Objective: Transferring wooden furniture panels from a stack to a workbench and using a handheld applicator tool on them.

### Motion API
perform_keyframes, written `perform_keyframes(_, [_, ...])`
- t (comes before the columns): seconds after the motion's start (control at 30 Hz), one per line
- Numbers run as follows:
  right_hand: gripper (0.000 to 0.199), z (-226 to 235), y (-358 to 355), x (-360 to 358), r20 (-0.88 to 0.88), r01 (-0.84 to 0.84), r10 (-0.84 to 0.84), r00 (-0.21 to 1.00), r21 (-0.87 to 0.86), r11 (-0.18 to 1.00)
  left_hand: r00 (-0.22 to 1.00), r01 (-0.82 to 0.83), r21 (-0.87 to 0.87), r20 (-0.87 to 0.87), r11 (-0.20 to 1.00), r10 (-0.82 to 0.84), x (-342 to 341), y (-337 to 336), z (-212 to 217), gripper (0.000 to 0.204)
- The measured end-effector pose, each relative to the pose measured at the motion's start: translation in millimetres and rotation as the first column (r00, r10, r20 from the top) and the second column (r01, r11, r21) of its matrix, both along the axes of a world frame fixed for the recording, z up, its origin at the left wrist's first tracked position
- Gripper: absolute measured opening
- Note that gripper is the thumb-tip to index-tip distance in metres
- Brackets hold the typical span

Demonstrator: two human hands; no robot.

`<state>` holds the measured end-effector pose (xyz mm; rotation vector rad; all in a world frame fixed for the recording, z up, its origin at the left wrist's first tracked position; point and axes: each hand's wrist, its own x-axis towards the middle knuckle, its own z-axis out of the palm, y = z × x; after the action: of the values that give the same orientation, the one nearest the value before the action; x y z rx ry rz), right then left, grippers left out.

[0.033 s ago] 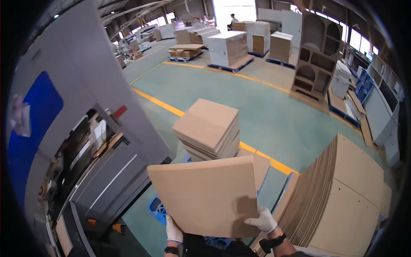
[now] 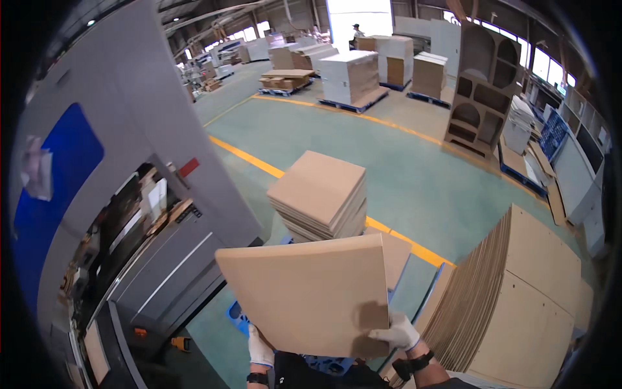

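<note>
- Left hand (image 2: 260, 347), white-gloved, sits low at the bottom edge, fingers up and curled in a grip, a dark watch band on the wrist below it.
- Right hand (image 2: 400, 332), gloved too, is higher and further out, fingers spread flat and pressing, thumb forward.
- Right forearm runs bare to the lower edge, dark strap at the wrist.

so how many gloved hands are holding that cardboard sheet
2: the left hand grips the cardboard sheet at its lower left edge, the right hand at its lower right.
</note>
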<state>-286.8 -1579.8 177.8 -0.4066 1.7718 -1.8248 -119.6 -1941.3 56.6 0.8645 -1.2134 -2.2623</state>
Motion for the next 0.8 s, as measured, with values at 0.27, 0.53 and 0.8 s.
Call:
perform_keyframes(0.27, [0.043, 93.1, -106.1, 84.9, -0.462, -0.269, 0.227, 0.857, -0.028, 0.963, 0.951, -0.264, -0.089, -0.190, 0.960, 0.244, 159.3, -79.6, 40.9, 0.055])
perform_keyframes(0.53, [0.052, 166.2, -255.2, 288.7, -0.762, -0.573, 0.470, 0.444, 0.161, 0.803, 0.785, -0.190, 0.219, -0.551, 0.957, 0.282, 322.6, -179.5, -27.6, 0.060])
perform_keyframes(0.8, [0.049, 198.0, -322.1, 409.6, -0.822, -0.552, 0.461, -0.335, 0.568, 0.610, 0.939, -0.156, 0.406, -0.223, 0.900, 0.263, 467.1, -135.6, -47.3, 0.058])
